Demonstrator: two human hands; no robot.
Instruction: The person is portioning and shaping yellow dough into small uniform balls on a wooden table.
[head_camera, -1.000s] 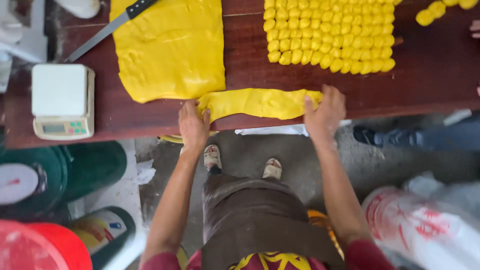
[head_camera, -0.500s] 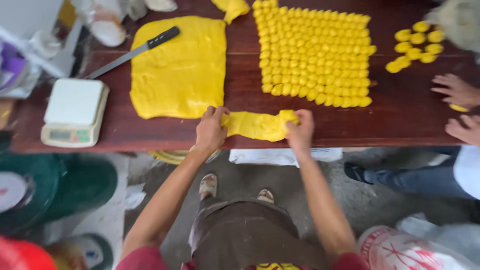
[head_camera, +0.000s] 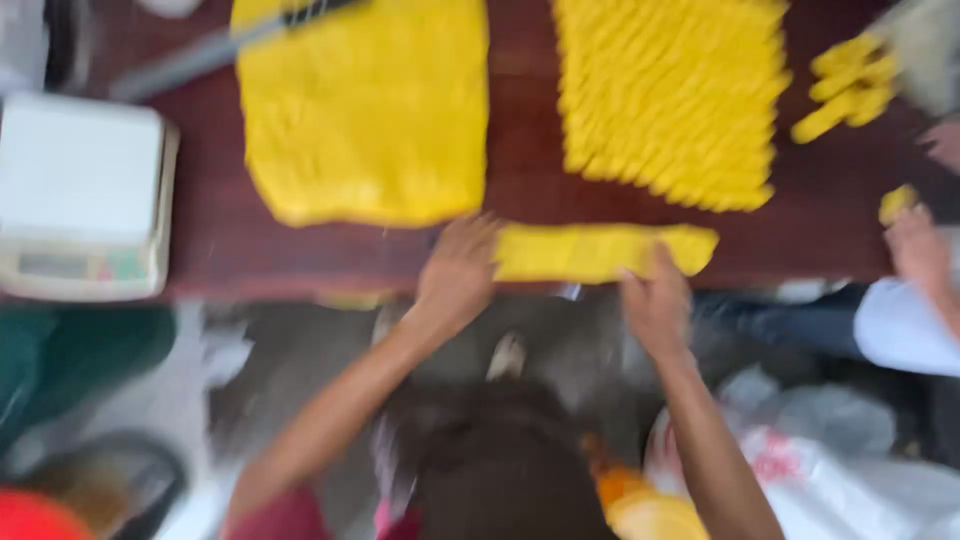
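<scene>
Your left hand (head_camera: 458, 272) and right hand (head_camera: 655, 300) both rest on a strip of yellow dough (head_camera: 600, 250) lying along the near edge of the desk (head_camera: 520, 130) — the left at its left end, the right pressing toward its right half. The picture is blurred, so I cannot tell whether either grip is closed around the strip or just flat on top of it.

This looks like the rolling or shaping step; it calls for even pressure from both palms so the strip stays uniform.

Just beyond lies a large dough sheet (head_camera: 365, 110) with a knife (head_camera: 230, 45) across its far corner, a white scale (head_camera: 80, 195) to its left, and to the right a packed block of small dough pieces (head_camera: 670, 95). Farther right, a few loose pieces (head_camera: 845, 85) and another person's hand (head_camera: 915, 250).
</scene>
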